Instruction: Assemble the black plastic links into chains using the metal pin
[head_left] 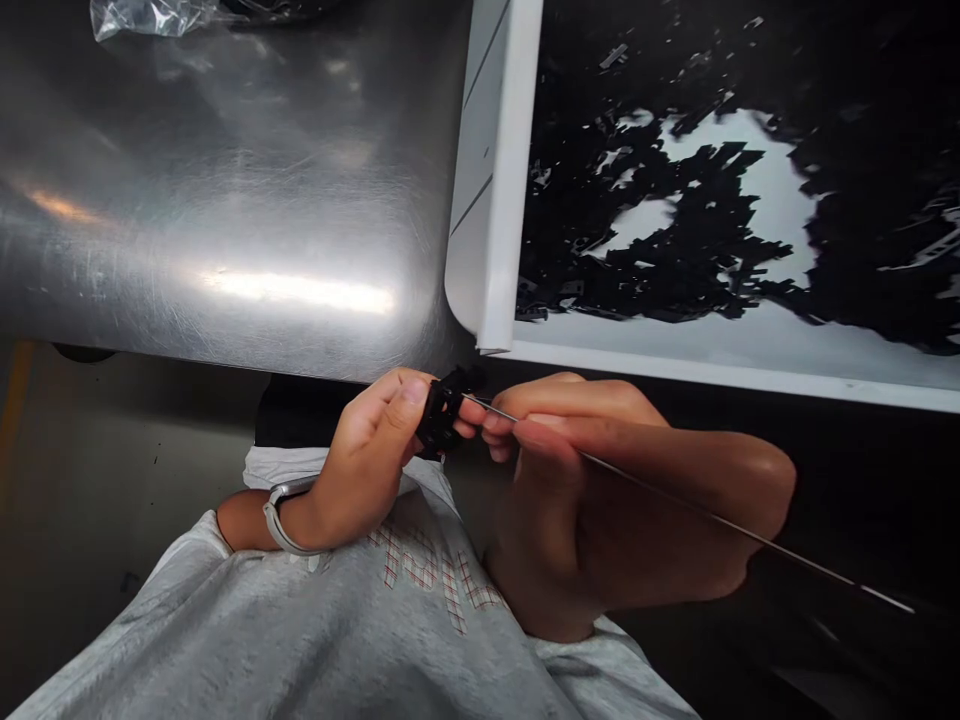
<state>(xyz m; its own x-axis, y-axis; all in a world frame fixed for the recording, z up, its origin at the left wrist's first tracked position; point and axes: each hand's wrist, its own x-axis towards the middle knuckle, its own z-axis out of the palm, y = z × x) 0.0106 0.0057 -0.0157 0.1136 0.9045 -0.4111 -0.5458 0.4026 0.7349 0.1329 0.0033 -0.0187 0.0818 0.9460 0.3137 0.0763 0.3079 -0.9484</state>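
Observation:
Between the thumb and fingers of my left hand (379, 440) is a small black plastic part (441, 412) with holes in it. My right hand (585, 460) pinches a long thin metal rod (675, 503) close to its front end. The rod's front tip reaches the right side of the black part; whether it enters a hole I cannot make out. Its other end sticks out far to the lower right, past my wrist. Both hands are close together in front of my shirt, just off the table's edge.
A scratched metal table (225, 190) spans the upper left, with a clear plastic bag (154, 15) at its far edge. To the right stands a white tray (501, 200) holding a heap of black plastic parts (697, 210). The tray's near rim lies just beyond my hands.

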